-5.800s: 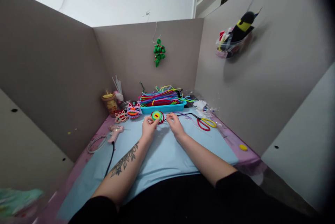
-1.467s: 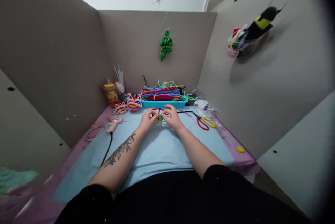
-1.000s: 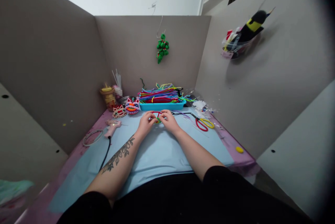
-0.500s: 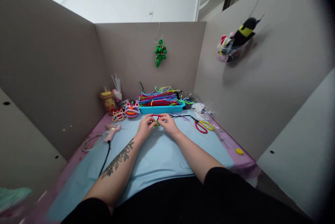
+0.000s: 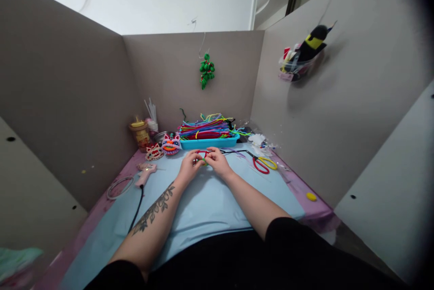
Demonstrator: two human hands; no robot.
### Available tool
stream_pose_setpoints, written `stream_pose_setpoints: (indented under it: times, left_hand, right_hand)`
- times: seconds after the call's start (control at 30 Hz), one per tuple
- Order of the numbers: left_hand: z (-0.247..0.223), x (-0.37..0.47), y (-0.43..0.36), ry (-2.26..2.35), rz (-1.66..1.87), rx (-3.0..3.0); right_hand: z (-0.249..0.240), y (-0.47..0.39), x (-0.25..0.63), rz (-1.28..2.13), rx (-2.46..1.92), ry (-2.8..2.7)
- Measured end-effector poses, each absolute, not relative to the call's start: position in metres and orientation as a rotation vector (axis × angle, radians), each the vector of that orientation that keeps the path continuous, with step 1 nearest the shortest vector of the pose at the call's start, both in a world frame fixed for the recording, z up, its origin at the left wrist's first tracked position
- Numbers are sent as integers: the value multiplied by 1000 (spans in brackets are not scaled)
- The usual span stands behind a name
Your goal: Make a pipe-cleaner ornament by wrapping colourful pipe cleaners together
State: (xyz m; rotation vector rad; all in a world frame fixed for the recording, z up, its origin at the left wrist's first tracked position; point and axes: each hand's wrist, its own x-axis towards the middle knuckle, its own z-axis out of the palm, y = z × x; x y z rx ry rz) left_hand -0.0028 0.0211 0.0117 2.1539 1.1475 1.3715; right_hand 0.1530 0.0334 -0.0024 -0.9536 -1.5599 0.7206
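A small red-and-green piece (image 5: 202, 152) sits between the two hands, over the middle of the counter (image 5: 320, 210) and near the front of the blue tray (image 5: 210, 144); the left hand (image 5: 190, 166) and the right hand (image 5: 219, 163) are both nearly closed, thumb and fingertips pinching it from either side; whether it rests on the blue sheet (image 5: 210, 199) or is held just above it, I cannot tell.

The likeliest trouble, I judge, is at those fingertips: the piece looks small and light, so an uneven squeeze could bend it or make it slip; the fingers hide much of it, so a crooked part could go unnoticed. To the right, a thin black strip (image 5: 233, 151) lies near the right hand and could be caught by a sideways sweep; beyond it, the scissors (image 5: 262, 163) could be knocked the same way. At left, the pink glue gun (image 5: 145, 174) trails a cable (image 5: 137, 211) beside the left forearm; a careless elbow could drag it across the sheet.
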Motion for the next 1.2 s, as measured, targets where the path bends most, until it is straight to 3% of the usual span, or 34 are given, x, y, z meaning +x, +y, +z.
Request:
stream_pose_setpoints:
  times: [0.5,1.0,1.2]
  left_hand:
    - [10,2,14,1238,1450,2450]
    - [13,4,18,958,1254,1612]
    - [12,5,21,942,1241,1584]
  right_hand:
    - [-5,28,146,234,-998,-1519]
    - [-3,27,148,-99,-985,-1636]
    - [-3,29,150,-101,-1010,-1649]
